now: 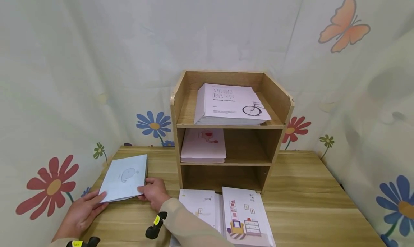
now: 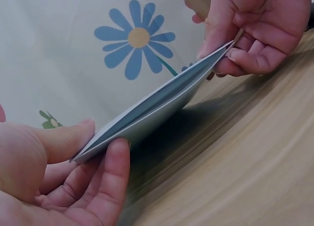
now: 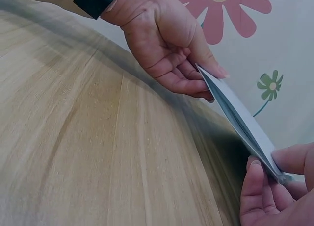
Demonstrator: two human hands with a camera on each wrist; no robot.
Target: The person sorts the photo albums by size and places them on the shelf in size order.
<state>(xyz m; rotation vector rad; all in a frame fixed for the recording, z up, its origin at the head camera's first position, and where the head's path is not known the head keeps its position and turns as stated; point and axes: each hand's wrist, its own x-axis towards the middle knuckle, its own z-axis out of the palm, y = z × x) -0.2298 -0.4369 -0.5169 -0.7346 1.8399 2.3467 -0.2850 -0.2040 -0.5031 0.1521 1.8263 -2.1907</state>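
A thin pale blue booklet (image 1: 121, 177) with a grey whale on its cover is held between both hands at the left of the table. My left hand (image 1: 82, 211) pinches its near left corner, thumb on top and fingers beneath. On the near right corner, my right hand (image 1: 155, 193) pinches it the same way. From the left wrist view, the booklet (image 2: 162, 106) is tilted, its page edges slightly parted and its underside raised off the wood. The right wrist view shows both hands at the two ends of one edge.
A wooden shelf unit (image 1: 223, 164) stands at the table's back middle. Thick books (image 1: 231, 103) lie on its top; pink booklets (image 1: 203, 146) sit on the middle shelf. Before it lie a white book (image 1: 200, 200) and an illustrated book (image 1: 247, 218). Printed fabric (image 1: 226, 31) surrounds the table (image 1: 310, 204).
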